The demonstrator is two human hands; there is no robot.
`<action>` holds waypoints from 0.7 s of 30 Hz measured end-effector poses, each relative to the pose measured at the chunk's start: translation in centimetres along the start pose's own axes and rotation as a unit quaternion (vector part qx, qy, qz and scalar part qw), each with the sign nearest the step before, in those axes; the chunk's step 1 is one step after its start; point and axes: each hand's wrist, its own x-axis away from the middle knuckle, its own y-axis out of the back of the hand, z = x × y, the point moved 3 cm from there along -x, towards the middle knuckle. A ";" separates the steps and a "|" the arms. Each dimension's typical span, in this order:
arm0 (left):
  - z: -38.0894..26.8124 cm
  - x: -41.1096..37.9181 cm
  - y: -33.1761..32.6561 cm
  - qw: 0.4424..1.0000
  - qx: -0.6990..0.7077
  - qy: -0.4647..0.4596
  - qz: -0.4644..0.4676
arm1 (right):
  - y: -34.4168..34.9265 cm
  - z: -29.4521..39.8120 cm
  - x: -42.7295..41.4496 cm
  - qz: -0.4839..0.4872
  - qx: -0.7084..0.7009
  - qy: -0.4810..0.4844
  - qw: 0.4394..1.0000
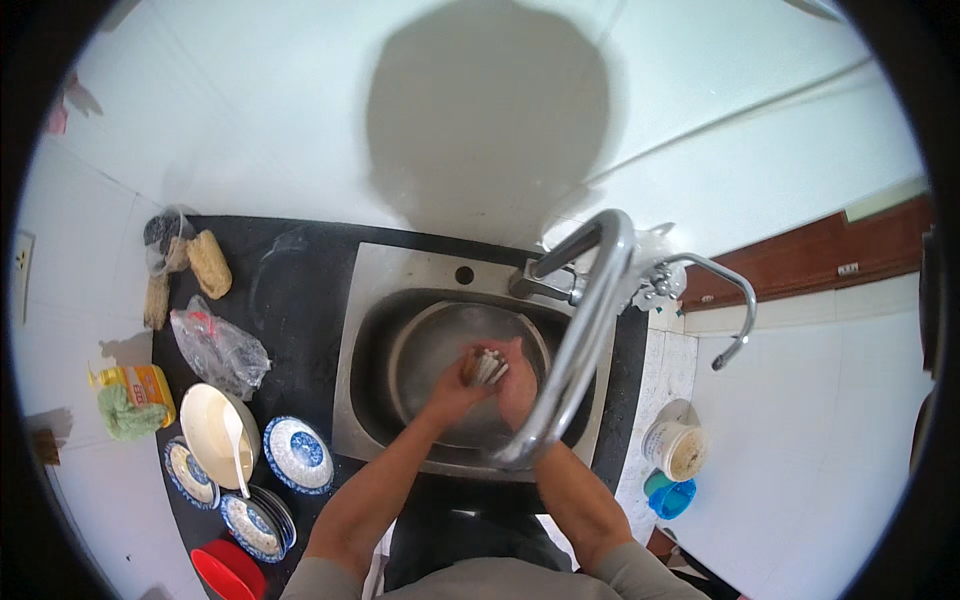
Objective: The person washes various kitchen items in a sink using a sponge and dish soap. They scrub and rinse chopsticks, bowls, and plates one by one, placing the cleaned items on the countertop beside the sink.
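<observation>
Both hands are low in a stainless steel sink (pixel 352 420), over a round metal basin (pixel 420 352) that seems to hold water. Between them is a bundle of pale-ended chopsticks (pixel 491 367), seen mostly end-on. My left hand (pixel 456 391) wraps the bundle from the left. From the right, my right hand (pixel 519 382) closes around it, its palm and wrist partly behind the faucet. The chrome faucet spout (pixel 574 360) arches toward me over the right side of the sink and hides part of my right forearm.
Left counter: a cream bowl (pixel 201 427) with a white spoon (pixel 235 435), blue-rimmed plates (pixel 300 455), a red bowl (pixel 229 570), a plastic bag (pixel 217 349), a loofah (pixel 210 264) and a yellow detergent bottle (pixel 157 386). At right are a second tap (pixel 739 300) and a white tub (pixel 675 450).
</observation>
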 end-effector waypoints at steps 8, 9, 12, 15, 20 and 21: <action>3.7 -1.0 3.6 0.946 0.309 -0.064 -0.079 | -6.5 -1.2 2.4 0.051 0.293 -0.027 0.954; 2.7 -1.0 2.8 0.939 0.320 -0.042 -0.116 | -6.5 -1.6 2.2 0.046 0.333 0.027 0.942; 4.9 -0.7 2.3 0.942 0.285 0.026 -0.175 | -6.0 -4.6 0.2 0.070 0.394 0.092 0.912; 5.1 -0.1 2.8 0.916 0.358 0.049 -0.173 | -5.3 -5.7 0.2 0.122 0.502 0.135 0.845; 2.5 0.3 1.3 0.905 0.390 0.017 -0.172 | -5.4 -5.5 -0.4 0.070 0.359 -0.003 0.931; 2.1 0.7 0.5 0.911 0.375 0.034 -0.167 | -4.8 -5.3 -1.0 0.049 0.292 -0.045 0.954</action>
